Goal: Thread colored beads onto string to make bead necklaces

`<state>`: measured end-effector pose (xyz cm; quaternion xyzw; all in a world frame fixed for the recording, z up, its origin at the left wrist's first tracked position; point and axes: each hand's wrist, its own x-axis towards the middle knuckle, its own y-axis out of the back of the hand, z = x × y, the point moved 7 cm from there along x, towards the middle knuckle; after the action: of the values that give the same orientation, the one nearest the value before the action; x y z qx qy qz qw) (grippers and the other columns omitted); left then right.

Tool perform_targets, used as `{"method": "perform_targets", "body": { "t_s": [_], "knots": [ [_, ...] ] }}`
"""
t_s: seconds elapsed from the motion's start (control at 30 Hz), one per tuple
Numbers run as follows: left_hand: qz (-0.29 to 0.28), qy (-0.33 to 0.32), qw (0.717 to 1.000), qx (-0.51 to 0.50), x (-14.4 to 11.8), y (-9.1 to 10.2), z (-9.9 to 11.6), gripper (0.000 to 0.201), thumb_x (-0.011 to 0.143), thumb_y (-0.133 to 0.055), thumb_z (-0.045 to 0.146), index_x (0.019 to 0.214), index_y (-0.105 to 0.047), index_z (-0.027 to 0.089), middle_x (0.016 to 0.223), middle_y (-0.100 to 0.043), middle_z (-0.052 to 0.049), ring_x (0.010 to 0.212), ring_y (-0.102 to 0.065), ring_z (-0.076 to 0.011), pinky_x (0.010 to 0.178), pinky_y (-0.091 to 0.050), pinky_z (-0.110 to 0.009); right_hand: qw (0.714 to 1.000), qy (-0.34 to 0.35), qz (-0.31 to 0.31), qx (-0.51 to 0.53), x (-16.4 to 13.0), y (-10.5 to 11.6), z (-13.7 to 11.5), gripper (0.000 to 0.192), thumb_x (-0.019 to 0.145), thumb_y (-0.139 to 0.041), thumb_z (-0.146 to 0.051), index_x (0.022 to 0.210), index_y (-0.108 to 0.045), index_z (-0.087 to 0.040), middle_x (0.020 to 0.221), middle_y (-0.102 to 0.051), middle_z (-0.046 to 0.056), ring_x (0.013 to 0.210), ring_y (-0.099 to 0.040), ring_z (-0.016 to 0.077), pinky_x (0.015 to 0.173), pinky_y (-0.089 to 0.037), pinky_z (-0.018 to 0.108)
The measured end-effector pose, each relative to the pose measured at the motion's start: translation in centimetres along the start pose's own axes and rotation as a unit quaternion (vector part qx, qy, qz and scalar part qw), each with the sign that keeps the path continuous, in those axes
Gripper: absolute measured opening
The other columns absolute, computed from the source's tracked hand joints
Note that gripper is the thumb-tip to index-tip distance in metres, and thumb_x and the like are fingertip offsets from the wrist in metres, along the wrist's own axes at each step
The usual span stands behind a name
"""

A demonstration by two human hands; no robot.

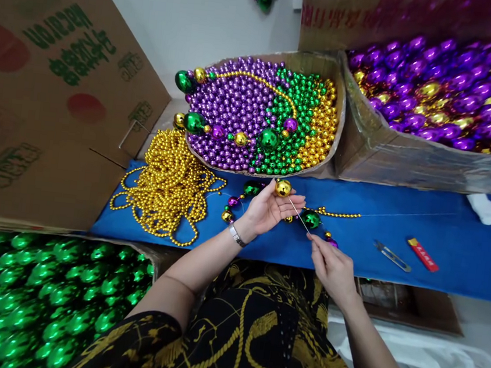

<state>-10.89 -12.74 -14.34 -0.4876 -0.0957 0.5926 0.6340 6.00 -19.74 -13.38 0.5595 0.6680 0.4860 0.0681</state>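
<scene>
My left hand (265,211), palm turned up, holds a large shiny gold bead (283,188) at its thumb and fingers. Between finger and thumb, my right hand (335,271) pinches a long thin needle (300,216) that slants up to the gold bead; whether its tip is inside the hole I cannot tell. Behind and beside my left hand lies a partly strung run of beads, among them a green bead (311,219) and a purple bead (233,201). A string of small gold beads (341,214) trails right, ending in a thin thread (404,215).
A pile of gold bead strands (170,188) lies left on the blue cloth (401,200). Behind stands a box of small beads (236,107); boxes of purple beads (464,107) and green beads (32,296) flank me. Thread snips (392,257) and a red packet (423,254) lie right.
</scene>
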Motion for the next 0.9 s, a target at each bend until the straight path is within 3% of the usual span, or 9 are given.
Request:
{"method": "perform_targets", "body": {
  "t_s": [0.23, 0.33, 0.47, 0.73, 0.83, 0.87, 0.9],
  "knots": [
    [-0.007, 0.002, 1.000, -0.004, -0.2, -0.1, 0.0, 0.059, 0.100, -0.029, 0.051, 0.094, -0.070, 0.009, 0.096, -0.075, -0.017, 0.090, -0.073, -0.0231, 0.093, -0.054, -0.039, 1.000, 0.021, 0.005, -0.001, 0.2, 0.2, -0.2, 0.031, 0.095, -0.050, -0.017, 0.123, -0.064, -0.021, 0.104, -0.075, 0.005, 0.083, -0.073, 0.0146, 0.078, -0.057, 0.024],
    [-0.034, -0.009, 0.999, 0.026, -0.3, -0.3, -0.6, 0.054, 0.098, -0.037, 0.053, 0.097, -0.069, 0.010, 0.099, -0.075, -0.017, 0.092, -0.073, -0.0224, 0.090, -0.055, -0.036, 1.000, 0.022, 0.013, -0.019, 0.3, 0.2, -0.3, 0.031, 0.096, -0.049, -0.018, 0.123, -0.064, -0.020, 0.103, -0.075, 0.006, 0.082, -0.073, 0.0150, 0.077, -0.058, 0.024],
    [-0.085, -0.068, 0.991, 0.072, -0.5, -0.7, -1.0, 0.045, 0.091, -0.055, 0.055, 0.105, -0.064, 0.012, 0.102, -0.075, -0.015, 0.095, -0.072, -0.0235, 0.088, -0.054, -0.037, 0.998, 0.031, 0.036, -0.043, 0.7, 0.4, -0.8, 0.028, 0.094, -0.052, -0.015, 0.119, -0.065, -0.017, 0.101, -0.075, 0.007, 0.080, -0.073, 0.0154, 0.076, -0.057, 0.024],
    [-0.106, -0.093, 0.984, 0.111, -1.1, -0.5, -2.4, 0.048, 0.084, -0.064, 0.059, 0.103, -0.062, 0.015, 0.102, -0.074, -0.013, 0.095, -0.071, -0.0228, 0.087, -0.052, -0.037, 0.997, 0.043, 0.044, -0.035, 1.1, 0.3, -1.2, 0.028, 0.092, -0.054, -0.011, 0.118, -0.062, -0.017, 0.100, -0.075, 0.005, 0.083, -0.073, 0.0155, 0.078, -0.056, 0.025],
    [-0.115, -0.137, 0.955, 0.236, -1.5, -0.1, -1.2, 0.052, 0.088, -0.057, 0.060, 0.114, -0.060, 0.016, 0.105, -0.072, -0.014, 0.093, -0.070, -0.0222, 0.082, -0.052, -0.035, 0.995, 0.054, 0.064, -0.048, 1.5, 0.5, -1.4, 0.027, 0.092, -0.056, -0.010, 0.118, -0.061, -0.016, 0.100, -0.075, 0.007, 0.082, -0.073, 0.0164, 0.079, -0.055, 0.025],
    [-0.097, -0.187, 0.928, 0.308, -1.7, 0.2, 0.3, 0.051, 0.089, -0.055, 0.059, 0.119, -0.059, 0.017, 0.107, -0.072, -0.014, 0.093, -0.070, -0.0216, 0.080, -0.052, -0.034, 0.995, 0.056, 0.067, -0.049, 1.5, 0.6, -1.4, 0.027, 0.092, -0.056, -0.010, 0.118, -0.061, -0.015, 0.100, -0.075, 0.008, 0.083, -0.073, 0.0167, 0.080, -0.055, 0.025],
    [-0.064, -0.255, 0.882, 0.392, -2.0, 0.5, 2.4, 0.050, 0.090, -0.055, 0.056, 0.123, -0.059, 0.018, 0.108, -0.071, -0.013, 0.094, -0.068, -0.0213, 0.080, -0.051, -0.034, 0.995, 0.055, 0.068, -0.049, 1.5, 0.6, -1.4, 0.027, 0.092, -0.056, -0.010, 0.117, -0.061, -0.015, 0.100, -0.075, 0.008, 0.084, -0.073, 0.0170, 0.080, -0.055, 0.026]
  ]
}}
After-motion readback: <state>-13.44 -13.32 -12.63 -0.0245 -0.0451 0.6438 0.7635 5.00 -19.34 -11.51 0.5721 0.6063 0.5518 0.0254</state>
